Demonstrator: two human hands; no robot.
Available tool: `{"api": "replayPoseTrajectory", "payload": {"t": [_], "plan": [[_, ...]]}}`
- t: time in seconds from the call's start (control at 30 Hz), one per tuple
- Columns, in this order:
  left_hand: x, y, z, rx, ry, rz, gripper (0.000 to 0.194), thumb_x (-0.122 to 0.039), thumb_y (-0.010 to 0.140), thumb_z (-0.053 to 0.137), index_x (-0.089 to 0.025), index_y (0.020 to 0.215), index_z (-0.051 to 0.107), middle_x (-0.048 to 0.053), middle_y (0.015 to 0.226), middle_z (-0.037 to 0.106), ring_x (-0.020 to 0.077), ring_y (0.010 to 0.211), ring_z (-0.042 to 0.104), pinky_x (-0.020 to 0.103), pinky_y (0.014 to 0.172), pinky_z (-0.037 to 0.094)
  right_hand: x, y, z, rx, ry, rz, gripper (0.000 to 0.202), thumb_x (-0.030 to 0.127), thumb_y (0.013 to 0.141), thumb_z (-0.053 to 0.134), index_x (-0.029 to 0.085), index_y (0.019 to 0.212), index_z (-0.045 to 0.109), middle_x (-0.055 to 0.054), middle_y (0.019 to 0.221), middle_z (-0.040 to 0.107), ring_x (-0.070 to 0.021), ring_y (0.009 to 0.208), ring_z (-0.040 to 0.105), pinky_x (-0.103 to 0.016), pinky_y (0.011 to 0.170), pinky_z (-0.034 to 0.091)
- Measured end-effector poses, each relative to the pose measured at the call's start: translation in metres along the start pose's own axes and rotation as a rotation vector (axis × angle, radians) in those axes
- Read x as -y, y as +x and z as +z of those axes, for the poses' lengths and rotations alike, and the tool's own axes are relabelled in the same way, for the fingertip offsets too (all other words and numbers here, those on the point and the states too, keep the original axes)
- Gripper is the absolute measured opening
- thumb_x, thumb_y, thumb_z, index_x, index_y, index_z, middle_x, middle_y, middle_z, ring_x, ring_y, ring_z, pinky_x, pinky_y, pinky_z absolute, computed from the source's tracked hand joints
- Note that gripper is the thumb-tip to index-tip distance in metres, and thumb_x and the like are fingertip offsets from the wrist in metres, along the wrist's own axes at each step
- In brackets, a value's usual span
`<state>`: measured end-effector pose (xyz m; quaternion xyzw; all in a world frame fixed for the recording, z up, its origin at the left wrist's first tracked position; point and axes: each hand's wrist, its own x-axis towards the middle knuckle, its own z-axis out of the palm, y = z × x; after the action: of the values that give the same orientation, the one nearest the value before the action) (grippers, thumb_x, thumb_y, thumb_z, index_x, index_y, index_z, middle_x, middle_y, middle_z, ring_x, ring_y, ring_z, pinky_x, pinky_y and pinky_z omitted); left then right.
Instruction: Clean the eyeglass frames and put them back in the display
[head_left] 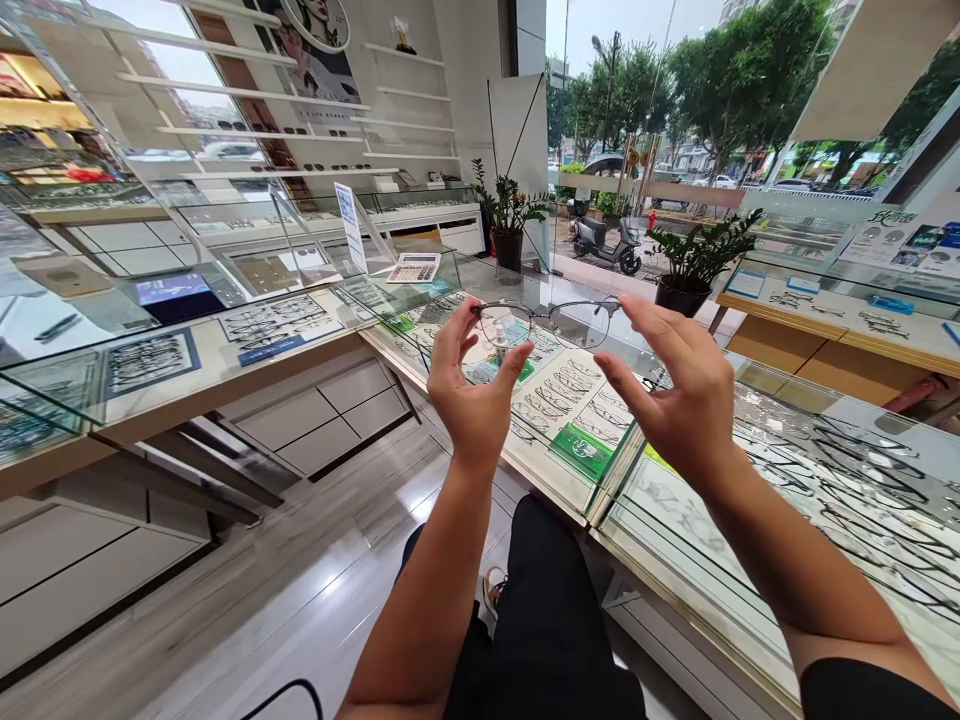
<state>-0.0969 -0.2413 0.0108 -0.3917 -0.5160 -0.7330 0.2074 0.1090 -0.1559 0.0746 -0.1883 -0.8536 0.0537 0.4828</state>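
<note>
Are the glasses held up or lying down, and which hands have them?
Held up: the left hand and right hand hold the glasses at either end, above the counter.

From the wearer's head, the view faces forward and down, hands close.

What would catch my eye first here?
Probably the eyeglasses, held up between the left hand and the right hand over the glass display counter. Next, perhaps, the bright green card inside it, near its front corner. Beyond the window, a parked scooter stands outside between two potted plants.
</note>
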Motion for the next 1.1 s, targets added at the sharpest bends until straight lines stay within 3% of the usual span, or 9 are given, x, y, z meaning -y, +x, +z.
{"api": "replayPoseTrajectory", "payload": {"t": [0.27, 0.47, 0.73, 0.9, 1.1], "plan": [[0.004, -0.006, 0.002, -0.058, 0.112, 0.14, 0.074, -0.05, 0.088, 0.093, -0.028, 0.152, 0.065, 0.012, 0.152, 0.072, 0.0304, 0.14, 0.07, 0.049, 0.12, 0.057, -0.014, 0.004, 0.009, -0.11, 0.338, 0.155, 0.036, 0.051, 0.103, 0.073, 0.03, 0.131, 0.082, -0.008, 0.128, 0.084, -0.0291, 0.113, 0.08, -0.052, 0.106, 0.063], [0.0, -0.008, 0.0, -0.059, 0.171, 0.241, 0.072, -0.046, 0.088, 0.093, -0.028, 0.152, 0.066, 0.011, 0.146, 0.075, 0.0305, 0.137, 0.072, 0.051, 0.118, 0.059, -0.025, 0.012, 0.017, -0.12, 0.611, 0.281, 0.029, 0.051, 0.096, 0.082, 0.025, 0.11, 0.086, -0.008, 0.115, 0.087, -0.026, 0.104, 0.082, -0.047, 0.1, 0.066], [0.001, -0.009, 0.0, -0.018, 0.121, 0.193, 0.07, -0.046, 0.089, 0.092, -0.028, 0.152, 0.066, 0.01, 0.146, 0.076, 0.0294, 0.136, 0.074, 0.051, 0.12, 0.058, -0.036, 0.017, 0.022, 0.001, 0.799, 0.373, 0.037, 0.059, 0.088, 0.085, 0.027, 0.106, 0.081, -0.005, 0.11, 0.085, -0.0211, 0.089, 0.078, -0.043, 0.092, 0.067], [-0.002, -0.009, -0.001, 0.004, 0.059, 0.136, 0.071, -0.041, 0.087, 0.095, -0.03, 0.151, 0.068, 0.009, 0.148, 0.075, 0.0279, 0.14, 0.071, 0.049, 0.123, 0.056, -0.036, 0.018, 0.025, -0.002, 0.89, 0.434, 0.034, 0.054, 0.084, 0.087, 0.028, 0.104, 0.078, -0.003, 0.105, 0.083, -0.0193, 0.088, 0.076, -0.041, 0.093, 0.067], [-0.003, -0.008, -0.002, 0.088, -0.025, 0.013, 0.072, -0.044, 0.09, 0.092, -0.034, 0.155, 0.063, 0.009, 0.157, 0.07, 0.0284, 0.148, 0.066, 0.049, 0.128, 0.052, -0.035, 0.018, 0.026, -0.022, 0.884, 0.459, 0.038, 0.057, 0.079, 0.091, 0.027, 0.098, 0.078, -0.003, 0.101, 0.082, -0.0198, 0.088, 0.075, -0.04, 0.092, 0.066]]}}
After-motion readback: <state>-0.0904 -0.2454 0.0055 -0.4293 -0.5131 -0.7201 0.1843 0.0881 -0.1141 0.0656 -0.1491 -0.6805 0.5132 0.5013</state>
